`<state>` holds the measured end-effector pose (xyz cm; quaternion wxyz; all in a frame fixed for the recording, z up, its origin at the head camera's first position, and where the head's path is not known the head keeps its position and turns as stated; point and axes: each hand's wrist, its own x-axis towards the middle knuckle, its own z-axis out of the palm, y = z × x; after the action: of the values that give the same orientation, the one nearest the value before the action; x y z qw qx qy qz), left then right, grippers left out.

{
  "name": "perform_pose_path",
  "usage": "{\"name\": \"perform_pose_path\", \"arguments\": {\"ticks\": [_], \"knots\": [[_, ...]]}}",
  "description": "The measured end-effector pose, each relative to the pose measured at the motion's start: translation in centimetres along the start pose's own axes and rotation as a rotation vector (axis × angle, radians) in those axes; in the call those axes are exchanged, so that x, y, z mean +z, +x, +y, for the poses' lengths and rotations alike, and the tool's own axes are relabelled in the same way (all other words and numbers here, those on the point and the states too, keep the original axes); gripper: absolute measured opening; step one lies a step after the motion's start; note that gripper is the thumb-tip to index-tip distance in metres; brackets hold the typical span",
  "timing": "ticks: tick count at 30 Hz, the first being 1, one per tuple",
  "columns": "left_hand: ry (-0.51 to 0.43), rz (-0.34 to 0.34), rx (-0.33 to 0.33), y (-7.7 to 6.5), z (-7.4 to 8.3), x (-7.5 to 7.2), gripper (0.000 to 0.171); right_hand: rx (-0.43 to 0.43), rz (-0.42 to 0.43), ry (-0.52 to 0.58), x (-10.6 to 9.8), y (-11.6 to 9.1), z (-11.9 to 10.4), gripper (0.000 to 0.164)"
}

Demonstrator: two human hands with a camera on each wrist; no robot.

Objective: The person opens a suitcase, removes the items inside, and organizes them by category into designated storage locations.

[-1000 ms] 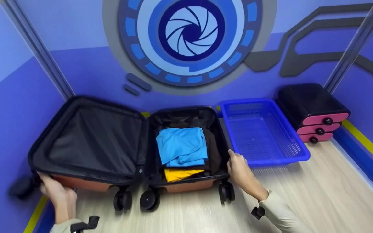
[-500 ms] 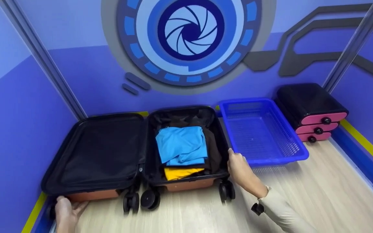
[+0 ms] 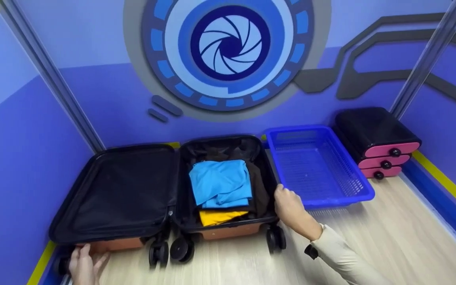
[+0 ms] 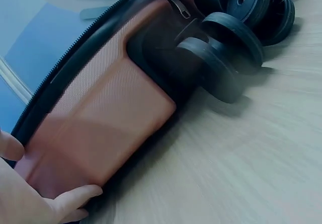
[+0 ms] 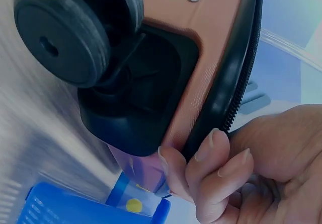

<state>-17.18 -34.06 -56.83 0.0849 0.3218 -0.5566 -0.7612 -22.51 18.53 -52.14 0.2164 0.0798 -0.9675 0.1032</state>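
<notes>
An open suitcase with orange shell sides lies flat, its black-lined lid half (image 3: 121,194) at left and its packed half (image 3: 228,229) in the middle. A folded light-blue garment (image 3: 220,182) lies on top there, over dark clothing (image 3: 257,186) and a yellow cloth (image 3: 220,217). My left hand (image 3: 82,266) touches the lid's near left side with spread, fairly straight fingers; in the left wrist view they lie against the orange shell (image 4: 100,118). My right hand (image 3: 291,206) grips the packed half's right rim, fingers curled at the black edge (image 5: 221,98) in the right wrist view.
A blue plastic basket (image 3: 323,204) stands right of the suitcase. Beyond it is a black box with pink drawers (image 3: 392,149). Black caster wheels (image 3: 182,251) stick out at the suitcase's near side. Blue walls (image 3: 105,91) enclose the wood-patterned surface (image 3: 228,265).
The lid half has come down from a tilt to lying flat on the left, with my left hand lowered along it. My right hand has stayed at the rim.
</notes>
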Motion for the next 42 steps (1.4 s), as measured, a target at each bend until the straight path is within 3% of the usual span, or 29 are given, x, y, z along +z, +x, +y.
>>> {"name": "perform_pose_path", "arguments": {"ticks": [6, 9, 13, 15, 17, 21, 24, 26, 28, 30, 32, 37, 42], "knots": [[0.041, -0.078, 0.057, 0.5, 0.1, 0.0, 0.071, -0.016, 0.0, -0.014, -0.2, -0.5, 0.1, 0.021], [0.131, -0.12, 0.056, 0.3, 0.4, -0.1, 0.076, -0.02, -0.004, -0.001, -0.7, -0.3, 0.7, 0.019], [0.53, -0.066, 0.159, -1.1, 0.9, -0.8, 0.069, -0.003, -0.049, 0.088, -1.4, 0.4, 2.0, 0.018], [0.721, 0.013, 0.25, -2.1, 1.1, -0.7, 0.062, 0.026, -0.076, 0.158, -1.8, 0.9, 2.7, 0.018], [0.823, 0.115, 0.334, -3.4, 1.2, -0.3, 0.051, 0.062, -0.092, 0.249, -2.2, 1.4, 3.4, 0.016], [0.727, 0.246, 0.547, -5.7, 1.3, 1.5, 0.03, 0.095, -0.095, 0.446, -2.7, 2.5, 4.1, 0.011], [0.59, 0.271, 0.757, -6.7, 2.0, 3.7, 0.021, 0.118, -0.152, 0.638, -2.8, 3.5, 4.6, 0.009], [0.512, 0.215, 0.885, -7.0, 2.7, 5.5, 0.019, 0.153, -0.217, 0.777, -2.8, 4.3, 4.8, 0.009], [0.46, 0.117, 0.983, -7.1, 3.5, 7.5, 0.019, 0.215, -0.297, 0.924, -2.8, 5.2, 5.0, 0.012], [0.43, -0.015, 1.04, -7.1, 4.2, 9.5, 0.02, 0.279, -0.375, 1.037, -2.8, 6.3, 4.9, 0.016], [0.431, -0.142, 1.053, -7.0, 4.8, 11.5, 0.021, 0.349, -0.452, 1.127, -2.8, 7.4, 4.8, 0.018], [0.457, -0.388, 0.96, -6.4, 5.4, 16.4, 0.021, 0.486, -0.588, 1.21, -2.1, 9.2, 4.1, 0.024], [0.482, -0.551, 0.734, -5.6, 4.8, 21.0, 0.024, 0.562, -0.651, 1.215, -0.8, 9.8, 3.1, 0.032]]}}
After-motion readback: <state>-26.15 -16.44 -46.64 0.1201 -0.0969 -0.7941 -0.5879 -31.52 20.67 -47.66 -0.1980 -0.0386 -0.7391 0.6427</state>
